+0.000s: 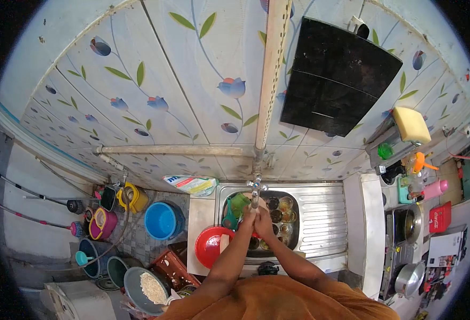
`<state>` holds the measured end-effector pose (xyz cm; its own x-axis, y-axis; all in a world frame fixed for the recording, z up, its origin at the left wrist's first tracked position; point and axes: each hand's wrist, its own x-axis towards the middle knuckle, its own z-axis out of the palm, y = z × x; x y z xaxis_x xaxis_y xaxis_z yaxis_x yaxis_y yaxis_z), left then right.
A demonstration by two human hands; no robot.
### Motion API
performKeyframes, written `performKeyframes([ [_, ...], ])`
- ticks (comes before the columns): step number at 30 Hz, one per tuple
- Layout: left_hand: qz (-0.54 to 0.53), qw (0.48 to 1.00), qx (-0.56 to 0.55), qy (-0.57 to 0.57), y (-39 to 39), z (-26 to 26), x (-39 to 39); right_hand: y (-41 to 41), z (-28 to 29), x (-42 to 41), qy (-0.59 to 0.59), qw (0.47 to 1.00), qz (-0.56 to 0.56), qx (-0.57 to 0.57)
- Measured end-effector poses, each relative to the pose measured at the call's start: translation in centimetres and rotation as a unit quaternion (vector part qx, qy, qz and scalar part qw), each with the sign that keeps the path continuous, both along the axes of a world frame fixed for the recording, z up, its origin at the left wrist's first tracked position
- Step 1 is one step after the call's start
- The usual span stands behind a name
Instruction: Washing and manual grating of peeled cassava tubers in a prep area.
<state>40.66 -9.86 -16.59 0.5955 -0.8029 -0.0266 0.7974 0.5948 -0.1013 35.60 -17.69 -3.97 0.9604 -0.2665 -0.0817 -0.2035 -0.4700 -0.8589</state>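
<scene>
My left hand (248,217) and my right hand (262,222) are close together just under the metal tap (256,187), over the stainless steel sink (298,240). Whether either hand holds anything is too small to tell. Several glasses (286,204) stand in the basin to the right of my hands. A green ladle-like utensil (229,220) and a light green item (240,203) lie at the basin's left side. Beside my left forearm, a red plastic bowl (207,247) rests over the sink's left edge.
The ribbed steel drainboard (323,224) extends right of the basin. A detergent packet (195,185) lies behind left. On the floor at left stand a blue bucket (164,221) and other tubs. A stove (397,252) with an aluminium pot (410,279) is at far right.
</scene>
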Motion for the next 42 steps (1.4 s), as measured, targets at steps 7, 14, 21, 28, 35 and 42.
performKeyframes([
  [7,0.021,0.997,0.064,0.044,-1.5,-0.8,1.0,-0.7,0.8,-1.2,0.040,0.999,-0.022,-0.001],
  [14,0.037,0.987,0.128,0.085,-3.5,-0.5,2.5,-1.1,3.0,-1.8,0.000,0.999,-0.034,-0.010],
  [21,0.097,0.929,0.319,0.164,-5.5,6.4,1.7,-7.1,9.3,2.1,-0.113,0.988,-0.084,-0.070],
  [28,0.164,0.880,0.444,-0.048,-2.2,3.5,2.6,-6.1,23.4,6.7,-0.184,0.959,0.214,-0.019],
  [35,0.162,0.945,0.220,0.178,-1.8,6.4,2.3,-6.6,23.6,8.3,-0.139,0.922,0.329,-0.150],
  [42,0.098,0.933,0.291,0.187,-1.2,8.2,2.0,-3.6,21.4,6.9,-0.205,0.927,0.110,-0.294],
])
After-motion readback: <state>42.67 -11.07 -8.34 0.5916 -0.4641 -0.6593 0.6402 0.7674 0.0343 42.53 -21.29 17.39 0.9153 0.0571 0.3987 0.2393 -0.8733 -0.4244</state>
